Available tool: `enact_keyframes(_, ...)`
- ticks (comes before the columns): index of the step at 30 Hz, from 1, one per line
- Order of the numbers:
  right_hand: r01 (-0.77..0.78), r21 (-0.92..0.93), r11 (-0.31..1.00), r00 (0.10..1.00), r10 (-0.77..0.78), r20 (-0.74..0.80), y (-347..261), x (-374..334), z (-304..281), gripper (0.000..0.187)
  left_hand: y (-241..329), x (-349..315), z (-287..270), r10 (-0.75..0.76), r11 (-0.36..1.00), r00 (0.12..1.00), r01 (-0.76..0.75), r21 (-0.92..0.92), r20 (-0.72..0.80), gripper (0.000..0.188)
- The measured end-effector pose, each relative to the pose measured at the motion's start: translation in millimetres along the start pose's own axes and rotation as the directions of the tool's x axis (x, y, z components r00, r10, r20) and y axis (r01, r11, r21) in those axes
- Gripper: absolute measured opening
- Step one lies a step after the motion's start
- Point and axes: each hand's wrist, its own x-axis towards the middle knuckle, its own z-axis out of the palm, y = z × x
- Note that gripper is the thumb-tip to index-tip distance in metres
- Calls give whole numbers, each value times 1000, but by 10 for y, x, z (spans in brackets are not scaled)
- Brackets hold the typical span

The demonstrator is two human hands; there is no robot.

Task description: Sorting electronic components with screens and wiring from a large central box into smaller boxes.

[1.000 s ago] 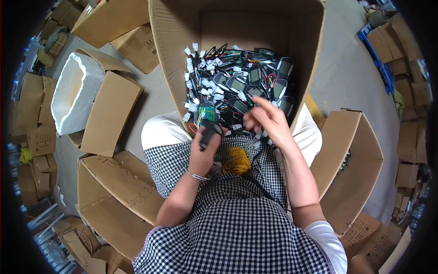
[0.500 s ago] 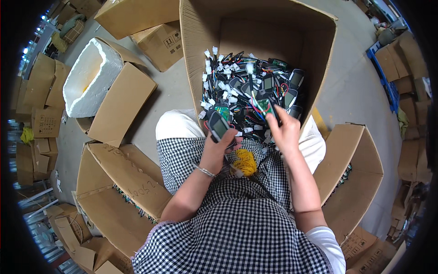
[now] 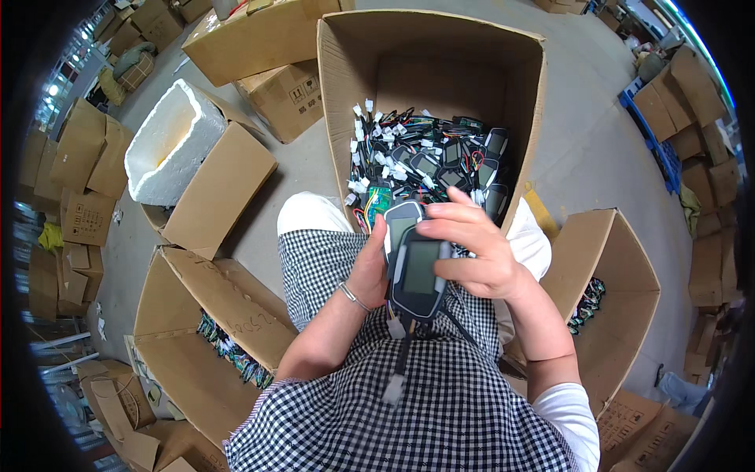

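Two dark display units with grey screens overlap in front of my lap. My left hand [image 3: 368, 271] is closed round the left side of the rear display unit [image 3: 402, 214]. The front display unit [image 3: 421, 267] covers much of it, with my right hand [image 3: 484, 256] closed at its right edge, the index finger raised. Cables with white plugs [image 3: 394, 389] hang below the units over my checked apron. Just beyond my left hand shows a green circuit board [image 3: 379, 197] with coloured wires. The large carton [image 3: 432, 75] ahead holds many similar display units and wired plugs.
An open carton [image 3: 200, 295] on my left and another carton [image 3: 609, 299] on my right hold wired parts. A white foam box [image 3: 169, 145] sits in a carton at the far left. More cartons [image 3: 259, 39] stand behind, and a blue pallet [image 3: 651, 141] lies far right.
My right hand has brought its display unit from the carton toward me, over the one in my left hand. Its screen now faces up. The yellow bundle on my lap is now hidden.
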Motion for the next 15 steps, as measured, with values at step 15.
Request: enact_keyframes(15,-16,-131,991,877,77,474,146,377,-104,30,102,23,158,-253,798,965,171,577,64,60)
